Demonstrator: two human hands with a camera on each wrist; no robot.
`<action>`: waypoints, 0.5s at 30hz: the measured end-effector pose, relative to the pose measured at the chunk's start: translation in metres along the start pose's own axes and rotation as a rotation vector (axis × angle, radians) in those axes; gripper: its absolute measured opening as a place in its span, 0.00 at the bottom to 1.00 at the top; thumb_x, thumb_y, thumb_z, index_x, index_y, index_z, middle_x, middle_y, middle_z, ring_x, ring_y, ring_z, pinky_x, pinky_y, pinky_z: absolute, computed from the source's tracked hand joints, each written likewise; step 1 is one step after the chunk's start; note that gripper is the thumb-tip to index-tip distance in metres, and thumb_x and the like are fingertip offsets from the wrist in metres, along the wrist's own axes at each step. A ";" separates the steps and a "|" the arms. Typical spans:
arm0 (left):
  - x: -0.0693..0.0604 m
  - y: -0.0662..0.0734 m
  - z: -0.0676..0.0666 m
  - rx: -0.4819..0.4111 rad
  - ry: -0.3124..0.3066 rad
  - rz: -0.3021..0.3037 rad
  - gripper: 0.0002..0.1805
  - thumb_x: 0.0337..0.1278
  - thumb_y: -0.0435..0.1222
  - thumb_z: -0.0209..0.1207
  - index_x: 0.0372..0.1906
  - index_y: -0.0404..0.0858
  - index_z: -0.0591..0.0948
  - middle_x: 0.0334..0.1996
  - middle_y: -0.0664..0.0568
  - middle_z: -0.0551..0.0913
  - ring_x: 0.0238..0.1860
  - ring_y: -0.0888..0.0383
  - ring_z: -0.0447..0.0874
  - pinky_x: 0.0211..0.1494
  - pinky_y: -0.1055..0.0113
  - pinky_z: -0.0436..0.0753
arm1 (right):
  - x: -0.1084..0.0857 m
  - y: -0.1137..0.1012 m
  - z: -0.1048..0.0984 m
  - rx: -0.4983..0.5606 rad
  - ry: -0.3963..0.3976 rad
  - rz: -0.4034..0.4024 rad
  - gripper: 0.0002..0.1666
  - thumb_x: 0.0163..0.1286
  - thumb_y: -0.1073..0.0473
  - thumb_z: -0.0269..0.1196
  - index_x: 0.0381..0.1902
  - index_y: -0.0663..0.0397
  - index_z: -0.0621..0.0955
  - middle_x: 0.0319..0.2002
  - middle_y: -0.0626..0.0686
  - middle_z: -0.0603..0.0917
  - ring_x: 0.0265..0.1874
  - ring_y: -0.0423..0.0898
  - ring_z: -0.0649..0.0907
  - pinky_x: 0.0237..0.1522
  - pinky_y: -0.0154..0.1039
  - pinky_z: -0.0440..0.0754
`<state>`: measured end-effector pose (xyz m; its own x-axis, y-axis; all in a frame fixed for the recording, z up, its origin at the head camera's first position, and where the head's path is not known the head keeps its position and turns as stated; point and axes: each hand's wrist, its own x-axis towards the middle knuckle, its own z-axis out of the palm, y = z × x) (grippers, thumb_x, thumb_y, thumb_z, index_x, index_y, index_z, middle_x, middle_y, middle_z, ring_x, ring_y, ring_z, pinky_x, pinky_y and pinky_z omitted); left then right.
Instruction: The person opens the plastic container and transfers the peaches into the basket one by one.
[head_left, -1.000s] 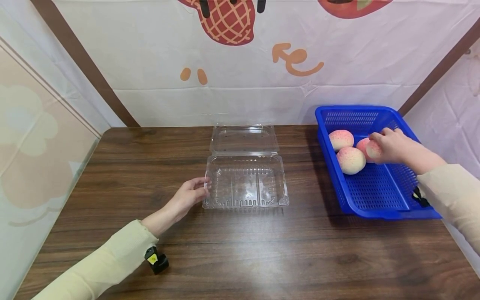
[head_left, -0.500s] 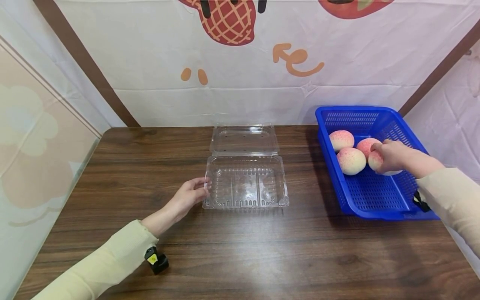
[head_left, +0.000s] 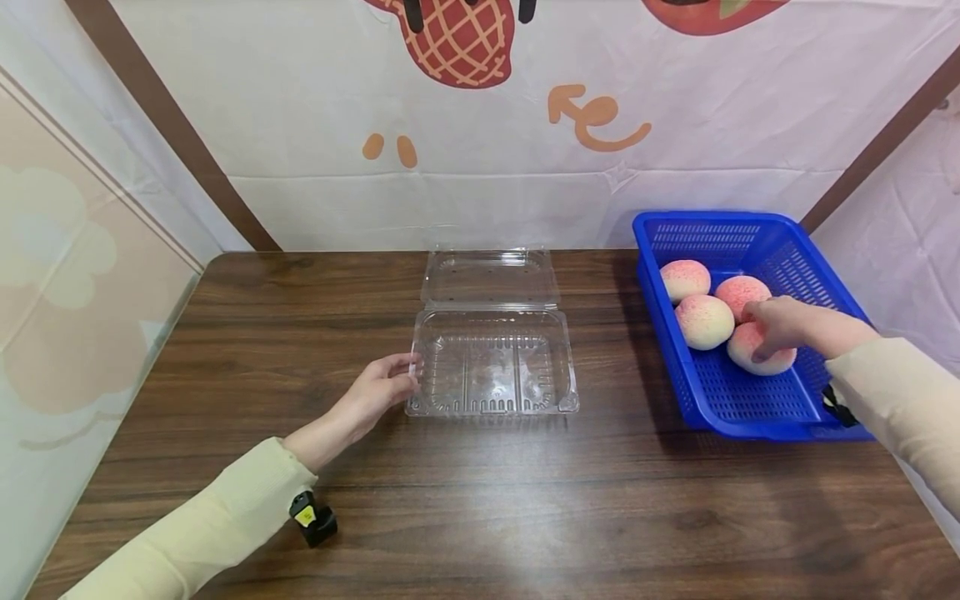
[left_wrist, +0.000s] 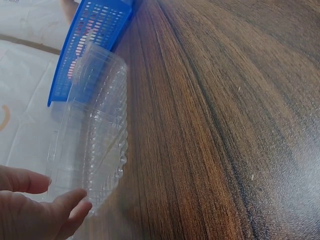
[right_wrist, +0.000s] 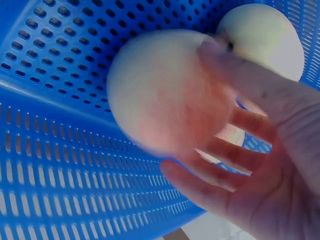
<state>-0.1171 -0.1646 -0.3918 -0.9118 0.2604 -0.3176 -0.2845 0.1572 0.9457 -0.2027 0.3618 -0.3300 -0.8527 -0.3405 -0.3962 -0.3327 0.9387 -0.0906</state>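
A clear plastic clamshell box [head_left: 491, 367] lies opened out on the table, its lid [head_left: 489, 279] folded back toward the wall. My left hand [head_left: 371, 396] rests against the box's left edge; in the left wrist view its fingers [left_wrist: 70, 202] are fairly straight and apart at the plastic. Inside the blue basket [head_left: 697, 408], my right hand [head_left: 787, 323] holds a pink-and-cream peach [head_left: 753, 354], thumb on one side and fingers on the other in the right wrist view. Beside it lie another peach [head_left: 705, 322], a rear peach [head_left: 684, 281] and a pinker peach [head_left: 741, 294].
The brown wood-grain table [head_left: 525, 508] runs up to a printed cloth wall [head_left: 300, 108] behind the box and basket. On the left stands another cloth panel [head_left: 82, 250]. The basket's raised rim surrounds the peaches. A black wrist camera [head_left: 313, 518] sits under the left sleeve.
My right hand has brought the held peach toward the front of the basket, away from the pinker peach, which shows more now. The left hand and the box stay in place.
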 end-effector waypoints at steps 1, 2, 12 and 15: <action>0.000 0.000 0.000 -0.003 0.000 0.000 0.26 0.58 0.23 0.41 0.62 0.18 0.55 0.59 0.26 0.62 0.59 0.42 0.63 0.63 0.51 0.63 | 0.000 0.000 -0.001 -0.009 -0.002 -0.002 0.28 0.38 0.63 0.72 0.38 0.69 0.74 0.29 0.58 0.78 0.30 0.55 0.75 0.33 0.51 0.75; 0.001 0.000 0.001 -0.006 -0.001 0.000 0.26 0.57 0.23 0.41 0.62 0.17 0.55 0.59 0.26 0.61 0.59 0.42 0.62 0.63 0.51 0.63 | 0.000 -0.001 -0.002 -0.007 -0.011 0.003 0.27 0.39 0.64 0.71 0.38 0.70 0.74 0.29 0.58 0.78 0.29 0.54 0.75 0.32 0.50 0.75; 0.003 -0.001 -0.002 -0.019 -0.009 -0.011 0.27 0.57 0.23 0.41 0.62 0.18 0.55 0.60 0.27 0.60 0.61 0.42 0.60 0.63 0.55 0.65 | -0.002 -0.006 -0.014 0.019 -0.041 0.035 0.25 0.46 0.66 0.67 0.41 0.75 0.72 0.27 0.57 0.77 0.27 0.52 0.75 0.30 0.48 0.76; 0.003 0.000 -0.004 -0.057 -0.030 -0.018 0.26 0.62 0.25 0.40 0.63 0.18 0.53 0.62 0.27 0.57 0.64 0.41 0.56 0.65 0.56 0.62 | 0.000 -0.007 -0.018 0.008 -0.005 0.025 0.23 0.49 0.66 0.66 0.41 0.75 0.72 0.28 0.60 0.79 0.29 0.55 0.77 0.32 0.52 0.77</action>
<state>-0.1213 -0.1674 -0.3923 -0.8973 0.2869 -0.3355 -0.3177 0.1080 0.9420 -0.2074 0.3546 -0.3132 -0.8586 -0.3167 -0.4032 -0.3081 0.9473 -0.0878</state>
